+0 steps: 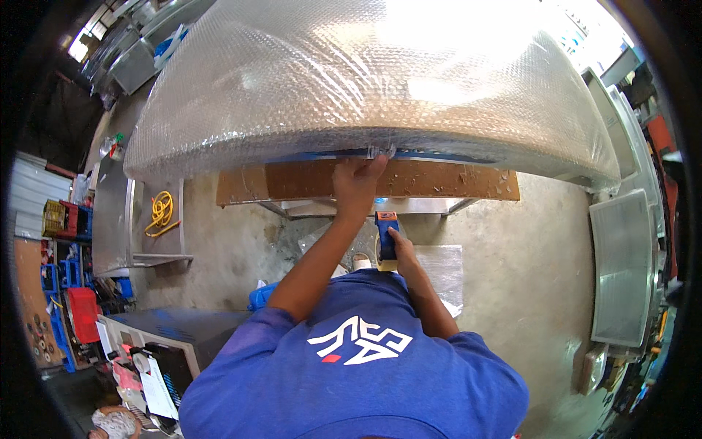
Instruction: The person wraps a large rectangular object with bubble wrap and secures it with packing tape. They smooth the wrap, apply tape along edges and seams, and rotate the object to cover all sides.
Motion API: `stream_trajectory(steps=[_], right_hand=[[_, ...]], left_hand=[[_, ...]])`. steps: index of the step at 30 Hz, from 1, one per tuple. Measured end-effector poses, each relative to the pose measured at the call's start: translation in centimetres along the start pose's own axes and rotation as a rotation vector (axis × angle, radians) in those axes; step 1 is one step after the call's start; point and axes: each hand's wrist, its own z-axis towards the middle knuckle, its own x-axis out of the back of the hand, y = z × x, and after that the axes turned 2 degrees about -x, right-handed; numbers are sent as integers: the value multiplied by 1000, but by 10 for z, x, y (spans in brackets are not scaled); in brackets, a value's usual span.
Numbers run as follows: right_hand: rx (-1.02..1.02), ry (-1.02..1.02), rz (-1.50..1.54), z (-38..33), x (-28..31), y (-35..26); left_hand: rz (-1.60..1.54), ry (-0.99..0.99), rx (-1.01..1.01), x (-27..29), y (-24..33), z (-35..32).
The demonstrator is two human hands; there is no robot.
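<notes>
A large, wide object wrapped in clear bubble wrap [307, 88] fills the far side in front of me. My left hand [356, 179] reaches up to the near lower edge of the wrapping. Its fingers are closed on a crumpled bit of the bubble wrap there, and the fingertips are partly hidden. Lower down and close to my body, my right hand [404, 252] grips a blue and orange tape dispenser [385, 227] with a roll of tape on it. The dispenser is held apart from the wrapped object.
Beneath the wrapped object stands a bench with a worn brown top [270, 181]. A metal table [113, 219] with a coiled yellow hose [162, 211] is at left. Wrapped panels [621, 271] lean at right. Bubble wrap sheeting [442, 274] lies on the floor.
</notes>
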Motion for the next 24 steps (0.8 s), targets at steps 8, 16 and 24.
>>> stream_trajectory(steps=[8,16,24], right_hand=[[-36,-86,-207,-5,-25,7],[426,-549,-1096,-77,-85,-49],[605,-735,-1295,-103,-170,-99]], left_hand=[[-216,293,167,118,-84,-60],[5,248,602,165,-136,-119],[-334,-266,469,246,-91,-69]])
